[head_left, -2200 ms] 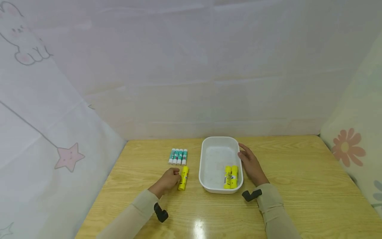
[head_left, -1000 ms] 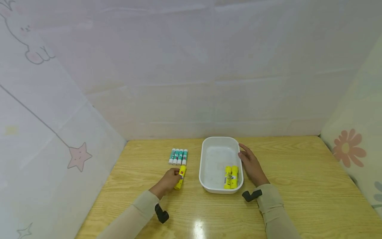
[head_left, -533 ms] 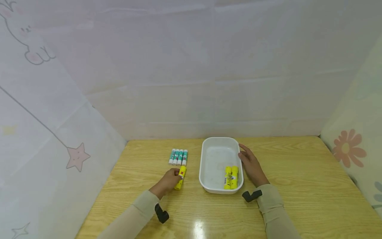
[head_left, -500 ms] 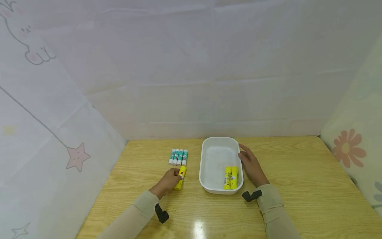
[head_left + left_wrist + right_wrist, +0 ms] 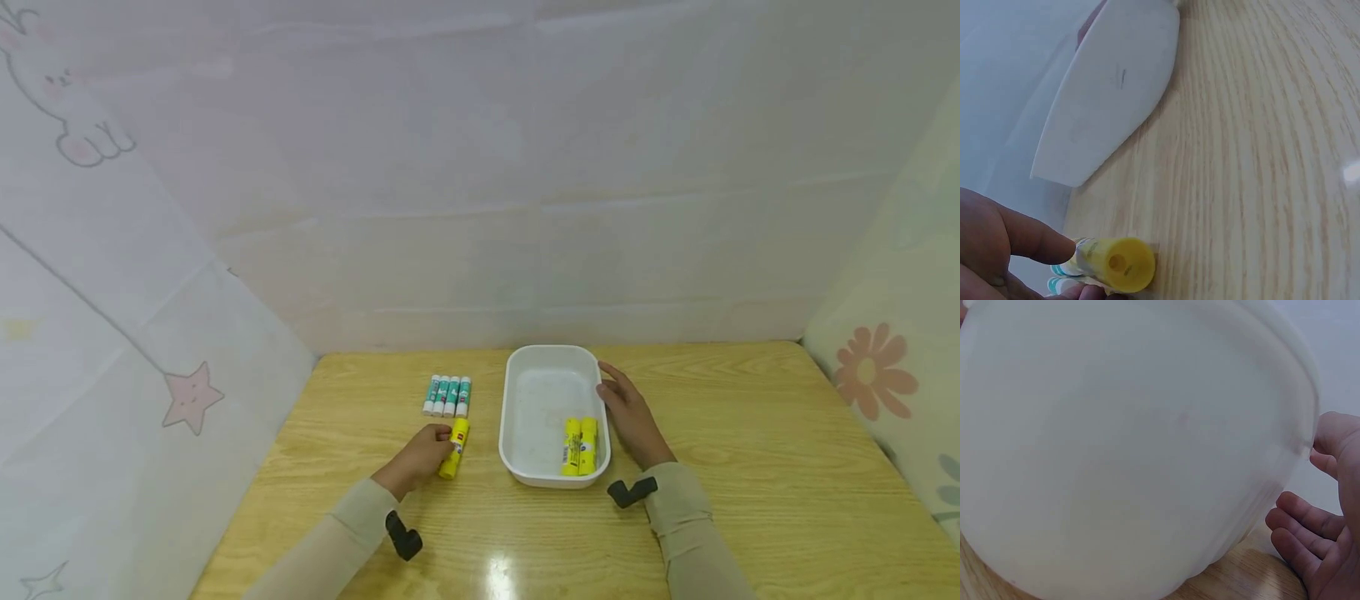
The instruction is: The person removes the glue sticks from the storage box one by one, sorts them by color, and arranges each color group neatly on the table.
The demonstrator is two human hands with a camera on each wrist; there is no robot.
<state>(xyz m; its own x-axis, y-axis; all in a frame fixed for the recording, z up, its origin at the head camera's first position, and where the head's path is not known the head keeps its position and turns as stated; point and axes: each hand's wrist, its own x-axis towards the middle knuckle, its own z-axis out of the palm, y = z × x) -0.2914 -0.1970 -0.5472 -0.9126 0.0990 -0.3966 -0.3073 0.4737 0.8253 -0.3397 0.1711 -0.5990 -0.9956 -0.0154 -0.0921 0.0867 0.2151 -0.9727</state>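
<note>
My left hand (image 5: 422, 457) pinches a yellow glue stick (image 5: 454, 450) between thumb and fingers, left of the white tray (image 5: 517, 471). In the left wrist view the round end of this glue stick (image 5: 1132, 265) faces the camera, with the thumb along its side. Inside the tray's near right corner two more yellow glue sticks (image 5: 580, 447) lie side by side. My right hand (image 5: 633, 421) touches the tray's right rim with its fingertips. In the right wrist view the fingers of the right hand (image 5: 1335, 519) are relaxed beside the tray's outer wall.
Just beyond the left hand, several smaller green-and-white glue sticks (image 5: 447, 396) lie in a row on the wooden table (image 5: 720, 417). Pale patterned cloth (image 5: 525, 208) hangs behind the table and on both sides.
The left hand came from beside the yellow glue stick to pinching it, and the stick shifted slightly left. The right hand stays at the tray's rim.
</note>
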